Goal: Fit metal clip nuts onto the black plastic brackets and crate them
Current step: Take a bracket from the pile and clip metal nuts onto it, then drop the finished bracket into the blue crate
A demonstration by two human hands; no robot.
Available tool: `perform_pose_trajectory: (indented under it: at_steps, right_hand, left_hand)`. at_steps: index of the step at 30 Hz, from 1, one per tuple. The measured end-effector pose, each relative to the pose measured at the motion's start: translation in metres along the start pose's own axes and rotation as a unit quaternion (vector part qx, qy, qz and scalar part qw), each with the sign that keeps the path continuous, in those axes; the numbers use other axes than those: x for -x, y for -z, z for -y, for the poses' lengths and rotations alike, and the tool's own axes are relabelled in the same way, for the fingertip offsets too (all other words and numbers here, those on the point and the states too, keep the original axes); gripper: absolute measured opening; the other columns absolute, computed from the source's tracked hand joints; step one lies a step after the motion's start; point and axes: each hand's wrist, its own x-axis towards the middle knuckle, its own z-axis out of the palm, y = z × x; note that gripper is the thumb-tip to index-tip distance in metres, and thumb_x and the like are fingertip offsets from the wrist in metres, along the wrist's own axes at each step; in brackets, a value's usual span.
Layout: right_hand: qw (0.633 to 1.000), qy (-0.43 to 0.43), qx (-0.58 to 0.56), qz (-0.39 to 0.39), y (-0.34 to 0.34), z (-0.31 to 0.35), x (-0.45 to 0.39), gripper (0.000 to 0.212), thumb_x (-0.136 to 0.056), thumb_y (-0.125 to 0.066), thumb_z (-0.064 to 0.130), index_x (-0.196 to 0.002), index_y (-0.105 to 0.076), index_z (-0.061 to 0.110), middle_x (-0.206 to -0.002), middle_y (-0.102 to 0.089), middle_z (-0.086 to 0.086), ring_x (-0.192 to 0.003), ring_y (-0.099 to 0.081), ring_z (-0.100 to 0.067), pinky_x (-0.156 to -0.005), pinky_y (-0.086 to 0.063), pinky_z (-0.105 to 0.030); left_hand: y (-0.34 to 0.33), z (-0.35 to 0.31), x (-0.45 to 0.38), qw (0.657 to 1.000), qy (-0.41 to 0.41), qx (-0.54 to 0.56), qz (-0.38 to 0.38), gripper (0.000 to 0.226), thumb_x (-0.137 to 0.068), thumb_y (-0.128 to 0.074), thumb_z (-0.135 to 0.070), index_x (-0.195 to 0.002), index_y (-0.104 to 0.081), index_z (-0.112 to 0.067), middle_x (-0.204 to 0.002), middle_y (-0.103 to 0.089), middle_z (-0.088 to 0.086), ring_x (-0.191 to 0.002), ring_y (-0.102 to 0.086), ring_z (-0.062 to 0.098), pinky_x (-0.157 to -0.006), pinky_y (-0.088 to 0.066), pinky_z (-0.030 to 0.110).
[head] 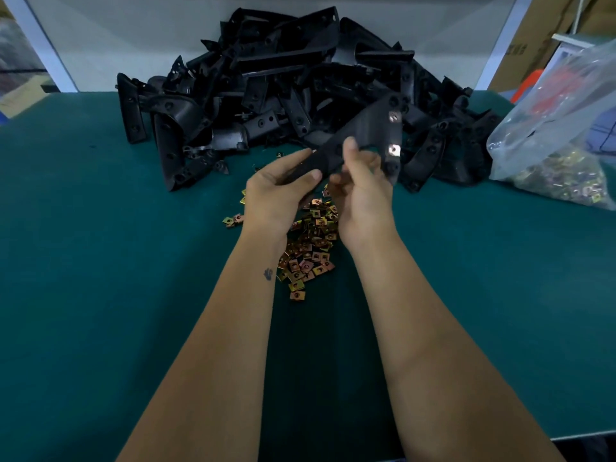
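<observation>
both hands are up off the table with one black bracket (pixel 361 135) between them. the left hand (pixel 278 195) has its fingers curled round the bracket's narrow lower end, thumb laid flat along the top of it, and the right hand (pixel 358 188) pinches the middle of the same piece with the thumb raised against its near face. the bracket's long axis runs from the left hand up and away toward the far right, so its wide end sticks out past the right hand's fingers. on that wide end two clip nuts are already seated, one high (pixel 394 117) and one lower (pixel 394 150), both glinting; just below the lower one a plain hole shows with no metal on it, and the picture is too blurred there to say whether it wants a nut. the loose clip nuts (pixel 311 248) lie in a scatter on the green mat (pixel 100 261) directly under and between the wrists, toward its near middle, so either hand could drop to them, the right being a shade closer to the bracket's open end. the heap of unfitted brackets (pixel 283 81) sits at the far edge, behind the hands. a clear plastic bag (pixel 560 155) of more nuts rests at the far right edge. cardboard cartons (pixel 530 45) stand beyond it; dark printing shows on one but is too blurred to read. no crate is in view.
</observation>
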Motion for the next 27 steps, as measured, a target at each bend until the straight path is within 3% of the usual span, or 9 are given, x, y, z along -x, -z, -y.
perform_pose_trajectory:
  at_steps: [5,8,12,15,18,23,27]
  right_hand:
    - [0.998,0.013,0.065,-0.018,0.000,0.000,0.003,0.029,-0.094,-0.066,0.026,-0.072,-0.046,0.021,-0.066,-0.050,0.006,-0.061,-0.050,-0.008,-0.069,-0.045,-0.028]
    - [0.997,0.027,0.071,-0.016,0.000,0.005,0.009,0.042,-0.094,-0.065,0.026,-0.060,-0.041,0.022,-0.059,-0.044,0.007,-0.061,-0.045,-0.011,-0.067,-0.042,-0.032]
    - [0.996,0.045,0.061,-0.038,-0.001,0.020,0.021,0.036,-0.098,-0.059,0.025,-0.068,-0.040,0.016,-0.074,-0.040,-0.009,-0.074,-0.039,-0.023,-0.071,-0.035,-0.037]
    - [0.988,0.103,0.101,-0.061,0.008,0.045,0.033,0.027,-0.100,-0.054,0.024,-0.079,-0.044,0.010,-0.076,-0.038,-0.011,-0.071,-0.040,-0.021,-0.064,-0.038,-0.028]
    - [0.964,0.196,0.155,-0.090,0.035,0.080,0.050,0.039,-0.100,-0.053,0.020,-0.066,-0.034,0.014,-0.059,-0.031,0.003,-0.053,-0.033,-0.006,-0.047,-0.035,-0.014]
    - [0.930,0.255,0.192,-0.180,0.115,0.143,0.093,0.035,-0.097,-0.060,0.018,-0.070,-0.038,0.017,-0.059,-0.032,0.009,-0.054,-0.033,-0.004,-0.054,-0.035,-0.018]
    - [0.879,0.245,0.265,-0.311,0.195,0.182,0.136,0.038,-0.092,-0.067,0.026,-0.063,-0.044,0.016,-0.050,-0.043,0.013,-0.049,-0.041,-0.002,-0.054,-0.035,-0.017]
  left_hand:
    - [-0.002,-0.009,0.006,1.000,0.006,-0.018,0.019,0.026,-0.087,-0.071,-0.001,-0.102,-0.070,-0.022,-0.090,-0.073,-0.008,-0.081,-0.070,0.005,-0.071,-0.056,0.019]
    - [-0.007,-0.011,0.014,0.992,-0.033,-0.119,-0.003,0.013,-0.091,-0.069,-0.013,-0.093,-0.071,-0.026,-0.078,-0.072,-0.010,-0.075,-0.068,0.005,-0.072,-0.057,0.024]
    - [-0.029,-0.007,0.037,0.963,-0.104,-0.247,-0.012,0.009,-0.095,-0.061,-0.027,-0.096,-0.068,-0.021,-0.076,-0.064,-0.010,-0.062,-0.056,-0.007,-0.053,-0.038,0.008]
    - [-0.060,-0.004,0.063,0.969,-0.124,-0.214,-0.026,0.010,-0.096,-0.060,-0.028,-0.091,-0.063,-0.021,-0.073,-0.062,-0.009,-0.061,-0.054,-0.002,-0.054,-0.040,0.015]
    - [-0.102,-0.004,0.095,0.982,-0.129,-0.137,-0.019,0.011,-0.097,-0.060,-0.029,-0.088,-0.060,-0.023,-0.072,-0.063,-0.013,-0.064,-0.057,-0.002,-0.058,-0.046,0.019]
    - [-0.177,0.009,0.154,0.973,-0.155,-0.132,0.109,0.013,-0.097,-0.057,-0.023,-0.084,-0.054,-0.022,-0.066,-0.058,-0.015,-0.061,-0.052,0.001,-0.056,-0.038,0.021]
    - [-0.238,0.029,0.211,0.940,-0.132,-0.186,0.255,0.010,-0.100,-0.048,-0.022,-0.091,-0.050,-0.020,-0.087,-0.061,-0.002,-0.075,-0.055,0.013,-0.066,-0.042,0.028]
